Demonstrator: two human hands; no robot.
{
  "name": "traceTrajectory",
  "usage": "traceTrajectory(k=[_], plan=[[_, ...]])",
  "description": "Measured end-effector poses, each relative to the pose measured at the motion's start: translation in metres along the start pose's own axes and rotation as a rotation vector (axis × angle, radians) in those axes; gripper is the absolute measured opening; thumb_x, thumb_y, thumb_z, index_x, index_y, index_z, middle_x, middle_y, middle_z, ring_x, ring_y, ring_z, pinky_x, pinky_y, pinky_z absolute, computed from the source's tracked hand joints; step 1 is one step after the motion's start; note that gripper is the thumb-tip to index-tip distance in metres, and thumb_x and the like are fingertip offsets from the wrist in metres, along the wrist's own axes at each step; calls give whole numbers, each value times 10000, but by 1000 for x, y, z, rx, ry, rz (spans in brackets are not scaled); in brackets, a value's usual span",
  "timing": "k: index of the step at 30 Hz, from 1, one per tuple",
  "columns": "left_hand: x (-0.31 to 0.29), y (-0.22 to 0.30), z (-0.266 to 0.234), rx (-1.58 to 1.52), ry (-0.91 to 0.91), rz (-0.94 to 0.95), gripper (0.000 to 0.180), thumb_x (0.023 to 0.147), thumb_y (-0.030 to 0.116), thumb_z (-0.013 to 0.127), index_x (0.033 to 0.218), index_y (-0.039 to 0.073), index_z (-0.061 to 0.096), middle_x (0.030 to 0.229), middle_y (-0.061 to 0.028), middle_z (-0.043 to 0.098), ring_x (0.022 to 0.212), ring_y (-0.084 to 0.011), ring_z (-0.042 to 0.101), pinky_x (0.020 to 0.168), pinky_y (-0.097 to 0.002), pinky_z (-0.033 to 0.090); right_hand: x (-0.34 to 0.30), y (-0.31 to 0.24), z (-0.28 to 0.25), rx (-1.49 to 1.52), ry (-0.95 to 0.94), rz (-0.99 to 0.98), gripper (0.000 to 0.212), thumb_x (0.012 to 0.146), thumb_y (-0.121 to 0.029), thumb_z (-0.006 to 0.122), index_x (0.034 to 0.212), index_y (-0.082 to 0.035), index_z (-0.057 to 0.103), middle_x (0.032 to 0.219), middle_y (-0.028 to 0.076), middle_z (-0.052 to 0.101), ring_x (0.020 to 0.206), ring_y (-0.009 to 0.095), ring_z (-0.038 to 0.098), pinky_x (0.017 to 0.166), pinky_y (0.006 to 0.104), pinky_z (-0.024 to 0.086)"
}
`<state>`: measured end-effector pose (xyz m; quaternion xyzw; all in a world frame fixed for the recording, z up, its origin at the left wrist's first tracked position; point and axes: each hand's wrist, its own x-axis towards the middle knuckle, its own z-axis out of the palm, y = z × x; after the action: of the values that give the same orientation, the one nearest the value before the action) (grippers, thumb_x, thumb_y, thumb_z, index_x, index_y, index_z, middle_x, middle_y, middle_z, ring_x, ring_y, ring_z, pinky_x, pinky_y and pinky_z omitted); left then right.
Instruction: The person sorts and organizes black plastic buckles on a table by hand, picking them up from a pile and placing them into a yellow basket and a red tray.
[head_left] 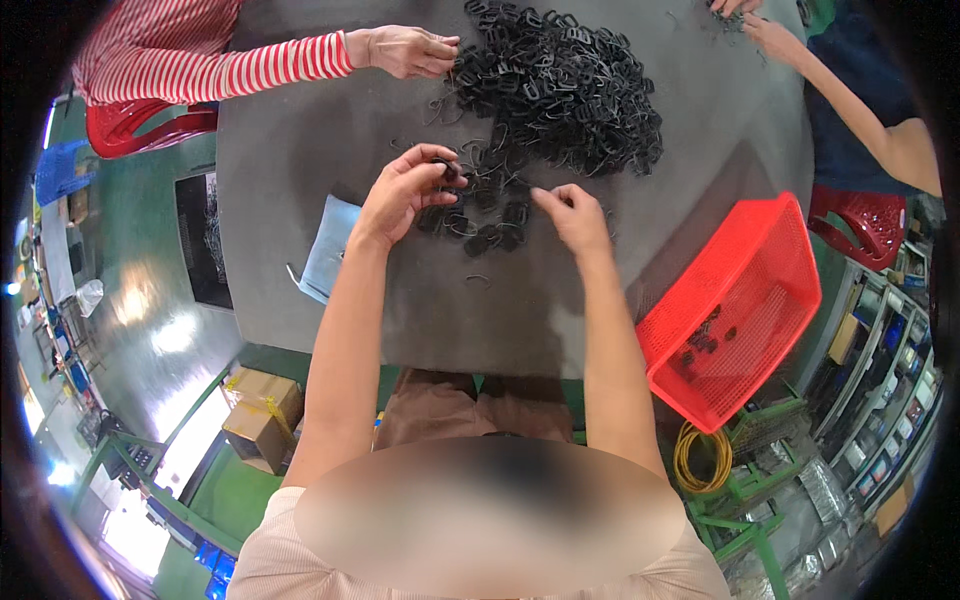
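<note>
The left hand [405, 190] pinches a black clip [450, 172] while the right hand [575, 215], fingers curled but seemingly empty, could scatter loose clips [480, 225] off the table [300, 150].

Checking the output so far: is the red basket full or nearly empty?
Nearly empty: the red basket holds only a few black pieces on its bottom.

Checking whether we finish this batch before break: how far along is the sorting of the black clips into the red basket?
Early. Done: only a few black pieces lie in the red basket. In hand: the left hand pinches one clip and the right hand reaches beside the small cluster. Left: the large pile mid-table.
</note>
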<state>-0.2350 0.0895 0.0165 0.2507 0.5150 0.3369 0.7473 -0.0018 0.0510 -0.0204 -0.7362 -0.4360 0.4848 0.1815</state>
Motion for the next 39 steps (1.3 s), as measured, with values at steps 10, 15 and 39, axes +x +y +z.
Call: traceTrajectory(k=[10, 15, 39], plan=[[36, -26, 23, 987, 207, 390, 238, 748, 179, 669, 902, 8, 608, 754, -72, 596, 641, -165, 536, 598, -300, 424, -3, -20, -6, 193, -179, 84, 183, 731, -204, 686, 793, -61, 592, 686, 30, 592, 687, 148, 596, 558, 270, 432], [21, -6, -10, 335, -111, -169, 283, 792, 279, 642, 801, -3, 621, 651, 23, 540, 601, -74, 468, 547, -231, 370, -9, -22, -28, 800, -302, 173, 151, 781, -195, 657, 845, -107, 554, 675, -39, 531, 610, 63, 521, 478, 179, 344], [20, 11, -44, 250, 58, -256, 370, 833, 388, 587, 623, 88, 535, 541, 55, 416, 460, -34, 328, 422, -223, 233, 4, -8, -20, 192, 139, 46, 165, 655, -121, 752, 680, -28, 618, 606, -27, 535, 496, 49, 404, 453, 211, 295]])
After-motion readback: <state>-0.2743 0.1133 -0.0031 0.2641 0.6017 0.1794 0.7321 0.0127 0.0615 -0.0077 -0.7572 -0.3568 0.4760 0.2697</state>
